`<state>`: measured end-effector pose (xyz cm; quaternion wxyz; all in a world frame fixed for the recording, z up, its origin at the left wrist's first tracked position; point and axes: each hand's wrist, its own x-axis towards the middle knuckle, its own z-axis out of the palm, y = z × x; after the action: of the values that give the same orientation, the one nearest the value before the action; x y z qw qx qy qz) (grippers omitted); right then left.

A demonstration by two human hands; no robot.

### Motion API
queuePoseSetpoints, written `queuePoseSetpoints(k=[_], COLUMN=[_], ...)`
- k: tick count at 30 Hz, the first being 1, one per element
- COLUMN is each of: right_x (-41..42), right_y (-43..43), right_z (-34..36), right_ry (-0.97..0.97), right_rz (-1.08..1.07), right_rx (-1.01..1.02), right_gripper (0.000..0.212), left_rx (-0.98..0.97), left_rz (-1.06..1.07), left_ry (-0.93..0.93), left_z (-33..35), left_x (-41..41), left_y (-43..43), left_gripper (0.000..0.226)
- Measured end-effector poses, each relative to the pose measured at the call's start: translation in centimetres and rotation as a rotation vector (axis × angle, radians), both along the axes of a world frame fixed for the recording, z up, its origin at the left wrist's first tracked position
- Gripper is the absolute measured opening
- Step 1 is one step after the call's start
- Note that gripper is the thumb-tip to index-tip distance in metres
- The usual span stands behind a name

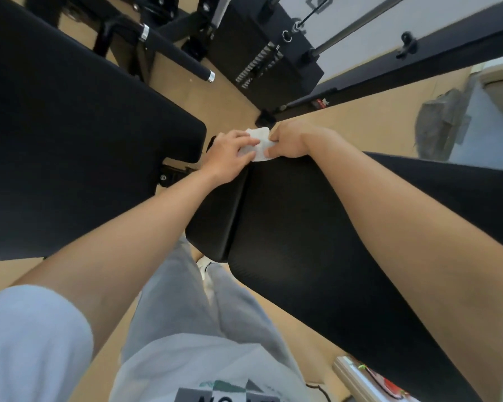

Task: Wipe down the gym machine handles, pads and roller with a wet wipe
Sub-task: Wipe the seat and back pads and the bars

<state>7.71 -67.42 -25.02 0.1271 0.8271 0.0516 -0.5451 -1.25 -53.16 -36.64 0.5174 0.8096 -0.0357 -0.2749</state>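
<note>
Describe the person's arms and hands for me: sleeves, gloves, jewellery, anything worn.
The left hand and right hand are bare: no gloves, rings or watch show. The left forearm and right forearm are uncovered too. A short, pale sleeve covers the left upper arm; no right sleeve is clearly in view.

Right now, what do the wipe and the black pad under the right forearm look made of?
The wipe, pinched by the left hand and right hand, looks like thin white non-woven cloth: it creases softly. The pad looks like padded black vinyl or leatherette, matte, with a faint ribbed grain and a seam; which one I cannot tell.
</note>
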Motion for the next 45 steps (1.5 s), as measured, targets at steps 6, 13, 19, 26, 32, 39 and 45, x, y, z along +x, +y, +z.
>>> queuePoseSetpoints(k=[6,13,19,26,32,39,45], right_x=[0.6,1.6,2.9,3.9,3.7,3.3,3.3], right_y=[1.4,2.9,3.8,4.4,4.6,3.7,2.5], right_z=[-3.6,-7.6,-11.4,-14.3,-14.7,-10.9,-6.2], right_ry=[0.083,0.138,0.215,0.31,0.238,0.196,0.263], right_rz=[-0.008,-0.061,-0.203,-0.245,-0.202,-0.113,0.075], right_rx=[0.01,0.036,0.077,0.104,0.186,0.273,0.185], right_gripper=[0.06,0.06,0.066,0.069,0.064,0.033,0.018], left_rx=[0.094,0.188,0.055,-0.204,-0.224,-0.186,-0.193], left_rz=[0.0,0.013,0.319,0.072,0.191,0.067,-0.041], left_ry=[0.044,0.108,0.149,0.448,0.447,0.3,0.218], left_z=[-3.0,-7.4,-10.9,-13.6,-13.8,-10.6,-6.7], left_x=[0.3,0.6,2.7,2.9,1.2,2.3,2.3], left_y=[1.8,3.2,4.5,4.0,3.4,3.0,2.2], left_gripper=[0.042,0.041,0.036,0.044,0.048,0.039,0.038])
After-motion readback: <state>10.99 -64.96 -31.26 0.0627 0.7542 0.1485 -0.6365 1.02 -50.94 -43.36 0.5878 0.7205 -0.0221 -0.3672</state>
